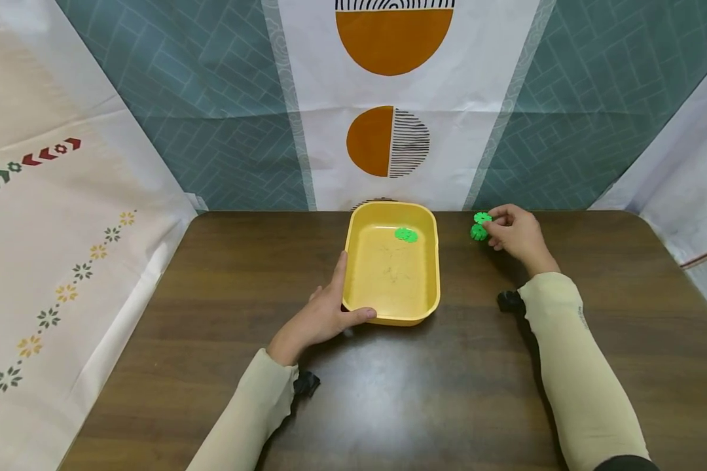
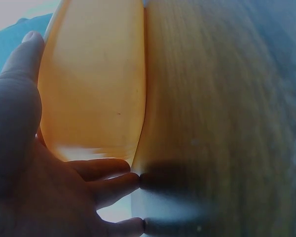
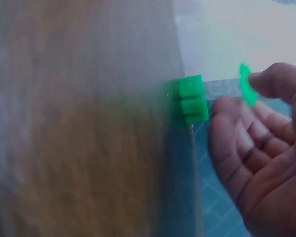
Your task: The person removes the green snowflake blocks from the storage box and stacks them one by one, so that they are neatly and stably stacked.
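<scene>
A yellow plastic tub (image 1: 391, 281) stands on the table, with a few flat green notched discs (image 1: 406, 235) on its floor near the far end. My left hand (image 1: 324, 311) rests against the tub's near left corner, the thumb along the near rim and the fingers, fairly straight, along the left side. Beyond the tub on the right, my right hand (image 1: 518, 235) pinches one green notched disc (image 3: 246, 85) between thumb and fingers. Close beside that disc, a small stack of green discs (image 3: 192, 99) sits on the table near its far edge.
The brown wooden table (image 1: 259, 261) ends at a patterned cloth (image 1: 224, 118) hanging behind it. White cloth (image 1: 65, 229) hangs on the left, and more pale cloth (image 1: 689, 150) on the right. A dark wrist device shows at each sleeve.
</scene>
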A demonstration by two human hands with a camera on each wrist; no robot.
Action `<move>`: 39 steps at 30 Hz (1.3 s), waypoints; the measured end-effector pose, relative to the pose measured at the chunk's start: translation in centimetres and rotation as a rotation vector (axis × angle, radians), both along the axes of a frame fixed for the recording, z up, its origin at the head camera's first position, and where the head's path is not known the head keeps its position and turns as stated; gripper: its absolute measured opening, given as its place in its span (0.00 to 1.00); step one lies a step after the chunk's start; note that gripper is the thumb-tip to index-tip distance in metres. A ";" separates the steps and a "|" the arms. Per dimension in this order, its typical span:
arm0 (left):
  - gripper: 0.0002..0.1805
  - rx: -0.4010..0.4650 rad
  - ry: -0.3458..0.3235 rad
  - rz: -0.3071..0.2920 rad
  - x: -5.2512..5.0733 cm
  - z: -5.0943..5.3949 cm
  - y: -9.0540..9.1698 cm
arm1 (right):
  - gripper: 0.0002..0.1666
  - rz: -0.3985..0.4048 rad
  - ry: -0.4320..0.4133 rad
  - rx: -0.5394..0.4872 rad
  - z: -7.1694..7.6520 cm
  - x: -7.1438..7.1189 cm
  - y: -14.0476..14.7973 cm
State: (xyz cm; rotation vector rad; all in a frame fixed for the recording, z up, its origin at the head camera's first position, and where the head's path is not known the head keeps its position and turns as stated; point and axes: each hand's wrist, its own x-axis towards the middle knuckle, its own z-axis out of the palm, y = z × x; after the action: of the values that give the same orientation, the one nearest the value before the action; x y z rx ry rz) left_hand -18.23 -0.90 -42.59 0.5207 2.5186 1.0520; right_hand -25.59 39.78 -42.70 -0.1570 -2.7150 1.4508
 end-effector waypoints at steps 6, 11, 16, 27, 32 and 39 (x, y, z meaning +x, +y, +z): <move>0.68 0.007 0.024 0.006 0.4 0.5 -0.5 | 0.23 0.016 0.000 -0.017 -0.6 0.1 0.6; 0.67 0.019 0.039 0.002 0.5 0.5 -0.8 | 0.20 0.031 0.000 -0.008 -0.8 -0.1 0.6; 0.67 0.024 0.025 -0.002 0.5 0.4 -0.9 | 0.21 0.056 -0.021 0.012 -0.9 -0.1 0.7; 0.67 0.010 0.023 -0.003 0.2 0.0 -0.5 | 0.22 0.076 -0.040 0.031 -1.7 -0.1 1.3; 0.67 0.001 0.021 -0.005 0.2 -0.1 -0.5 | 0.22 0.076 -0.052 0.026 -1.9 -0.1 1.3; 0.68 -0.002 0.019 -0.013 -0.1 -0.2 -0.3 | 0.22 0.069 -0.060 0.022 -2.2 -0.2 1.6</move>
State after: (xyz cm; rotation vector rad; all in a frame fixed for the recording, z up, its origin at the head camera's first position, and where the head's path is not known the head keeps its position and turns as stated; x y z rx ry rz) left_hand -18.31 -1.21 -42.81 0.5484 2.5286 1.0447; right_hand -25.82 41.33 -44.88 -0.1085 -2.8096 1.4553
